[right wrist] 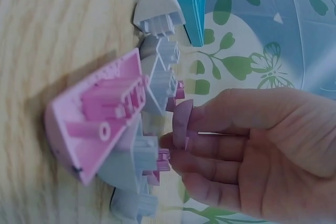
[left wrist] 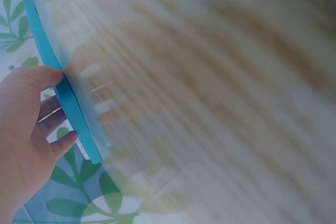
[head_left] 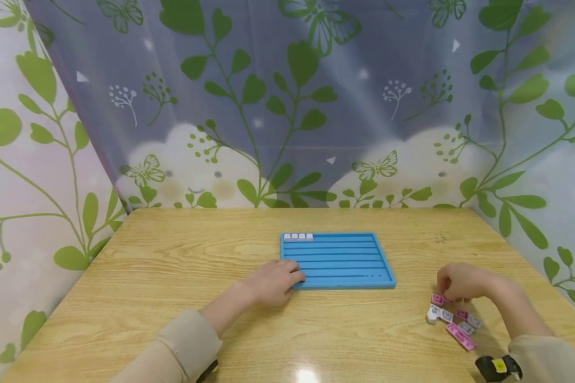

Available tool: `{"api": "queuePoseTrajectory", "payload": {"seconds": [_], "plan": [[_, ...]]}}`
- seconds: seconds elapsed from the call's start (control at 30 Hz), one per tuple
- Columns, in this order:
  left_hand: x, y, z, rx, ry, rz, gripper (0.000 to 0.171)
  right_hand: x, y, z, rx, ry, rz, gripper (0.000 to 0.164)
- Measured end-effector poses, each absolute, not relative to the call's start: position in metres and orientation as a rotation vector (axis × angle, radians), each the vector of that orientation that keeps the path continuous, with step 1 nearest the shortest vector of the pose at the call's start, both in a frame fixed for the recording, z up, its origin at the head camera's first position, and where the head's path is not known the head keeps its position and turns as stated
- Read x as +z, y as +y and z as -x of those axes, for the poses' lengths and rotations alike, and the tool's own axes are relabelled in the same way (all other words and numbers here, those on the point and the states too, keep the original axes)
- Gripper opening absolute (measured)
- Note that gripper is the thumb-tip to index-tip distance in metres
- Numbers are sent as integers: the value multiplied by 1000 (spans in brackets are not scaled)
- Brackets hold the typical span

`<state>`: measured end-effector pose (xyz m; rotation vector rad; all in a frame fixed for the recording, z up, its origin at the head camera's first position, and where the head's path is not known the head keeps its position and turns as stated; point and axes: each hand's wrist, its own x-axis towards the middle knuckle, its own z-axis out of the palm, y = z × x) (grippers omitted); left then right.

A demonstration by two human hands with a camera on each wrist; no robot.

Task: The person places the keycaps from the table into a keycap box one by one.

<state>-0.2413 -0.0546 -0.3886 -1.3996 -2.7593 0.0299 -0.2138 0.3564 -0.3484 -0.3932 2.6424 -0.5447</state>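
A blue ridged tray (head_left: 337,257) lies on the table, several white keycaps (head_left: 298,237) lined up in its back left corner. My left hand (head_left: 274,282) holds the tray's front left corner; in the left wrist view the thumb presses one side of its blue edge (left wrist: 73,106). Over to the right, my right hand (head_left: 467,281) pinches a small pink keycap (right wrist: 181,124) between thumb and fingers. Beside that hand lie loose white keycaps (head_left: 446,315), a long pink keycap (head_left: 460,336) and a small pink one (head_left: 462,314), several with their hollow undersides showing.
The wooden table (head_left: 182,250) reaches back to a printed curtain (head_left: 297,122) with leaves and butterflies. Another curtain hangs along the left side. A black band with a yellow mark (head_left: 500,365) sits at the right wrist.
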Motion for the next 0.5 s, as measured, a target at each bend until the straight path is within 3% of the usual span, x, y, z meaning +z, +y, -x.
{"api": "queuePoseTrajectory", "payload": {"seconds": [0.5], "plan": [[-389,-54,244,34,-2757,1407,29,-345,359,219,-575,2707,497,7]]}}
